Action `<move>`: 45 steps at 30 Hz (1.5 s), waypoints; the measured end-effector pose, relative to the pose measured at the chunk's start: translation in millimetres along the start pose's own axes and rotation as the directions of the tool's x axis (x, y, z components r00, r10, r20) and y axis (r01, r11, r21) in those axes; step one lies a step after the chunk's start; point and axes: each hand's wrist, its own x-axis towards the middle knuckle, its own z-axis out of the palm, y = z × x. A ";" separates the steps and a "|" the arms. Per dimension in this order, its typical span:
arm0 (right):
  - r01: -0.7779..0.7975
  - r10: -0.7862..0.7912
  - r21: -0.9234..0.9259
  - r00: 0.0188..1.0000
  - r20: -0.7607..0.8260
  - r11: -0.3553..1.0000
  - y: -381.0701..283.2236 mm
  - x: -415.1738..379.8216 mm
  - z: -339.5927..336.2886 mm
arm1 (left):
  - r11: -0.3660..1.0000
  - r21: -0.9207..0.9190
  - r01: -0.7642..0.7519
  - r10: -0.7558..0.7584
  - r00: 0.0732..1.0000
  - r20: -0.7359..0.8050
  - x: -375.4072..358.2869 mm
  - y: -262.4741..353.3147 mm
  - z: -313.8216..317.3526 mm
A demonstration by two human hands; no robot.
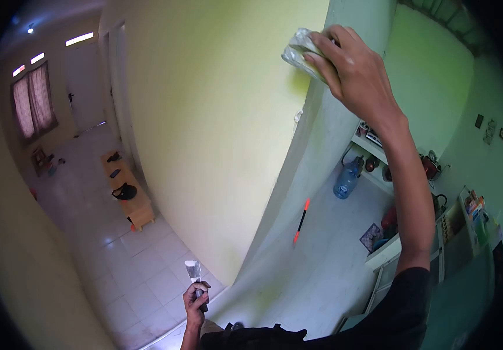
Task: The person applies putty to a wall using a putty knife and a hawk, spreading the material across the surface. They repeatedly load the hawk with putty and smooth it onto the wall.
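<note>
High on the wall corner, my right hand [353, 67] grips a folded, whitish, shiny pad [300, 48] between thumb and fingers. The pad overlaps the edge of the pale yellow wall [216, 105] in this view; I cannot tell exactly what it is. Below it, a chipped white spot [298, 116] shows on the corner edge. Low down near my body, my left hand [196, 302] is closed round the handle of a putty knife [192, 269]. Its broad blade points up, smeared with white, well away from the wall corner's upper part.
A low wooden bench [137, 210] with a dark cap [124, 192] on it stands at left. On the right-hand floor are a black and orange stick [302, 220] and a blue water jug [347, 179]. Kitchen shelves [374, 149] and a cabinet [458, 233] line the right.
</note>
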 end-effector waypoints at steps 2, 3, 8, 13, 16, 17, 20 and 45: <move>-0.004 0.005 -0.010 0.998 0.065 1.000 -1.1 -1.1 5.7 | 0.999 -0.029 -0.016 0.017 1.000 0.021 -0.3 -3.2 0.1; -0.024 0.022 0.023 0.994 0.109 0.999 -2.2 -6.8 11.6 | 0.999 -0.033 -0.017 0.018 1.000 0.017 -0.2 -2.3 0.1; -0.045 0.003 0.135 0.956 0.295 0.990 -35.2 -70.2 36.9 | 1.000 -0.015 -0.015 0.015 1.000 0.010 6.2 -14.8 -10.5; 0.054 -0.152 0.250 0.908 0.390 0.967 -95.5 -159.7 85.9 | 1.000 0.007 0.021 -0.022 1.000 0.015 7.8 -30.4 -29.2; -0.050 -0.144 0.361 0.859 0.491 0.931 -134.6 -204.9 105.6 | 0.999 -0.002 0.041 -0.041 0.999 -0.021 4.2 -29.4 -27.8; -0.103 -0.140 0.409 0.842 0.522 0.907 -140.0 -208.9 101.3 | 0.999 -0.007 0.037 -0.037 0.999 -0.026 5.1 -29.6 -27.4; -0.302 -0.084 0.499 0.786 0.612 0.812 -125.5 -200.5 87.7 | 0.999 0.016 0.030 -0.029 0.998 -0.056 4.4 -27.9 -22.5; -0.451 -0.029 0.461 0.690 0.723 0.765 -179.5 -238.1 105.2 | 0.999 -0.009 0.047 -0.047 0.999 0.021 4.0 -19.7 -27.3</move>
